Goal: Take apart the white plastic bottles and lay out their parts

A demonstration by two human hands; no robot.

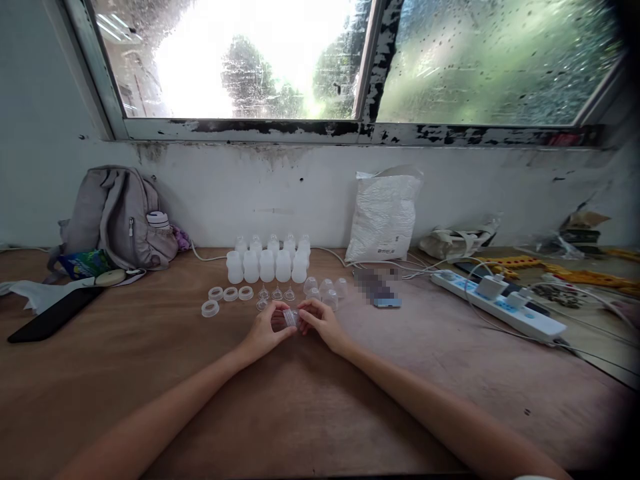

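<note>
Mid-table (pixel 300 407), left grip (pixel 264 332) half-curled round clear piece (pixel 291 319), right grip (pixel 327 327) alongside

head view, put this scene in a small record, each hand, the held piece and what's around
left hand: thumb and fingers around a small clear ribbed plastic piece
right hand: fingertips at the piece's right side; grip unclear
just beyond hands: small clear pointed plastic parts
left of those parts: four translucent white plastic rings
right of those parts: clear dome-shaped plastic cups
farther back: translucent white plastic bottles in rows
far left: grey fabric backpack
far right: long white plastic power strip
surface: brown wooden table
</note>
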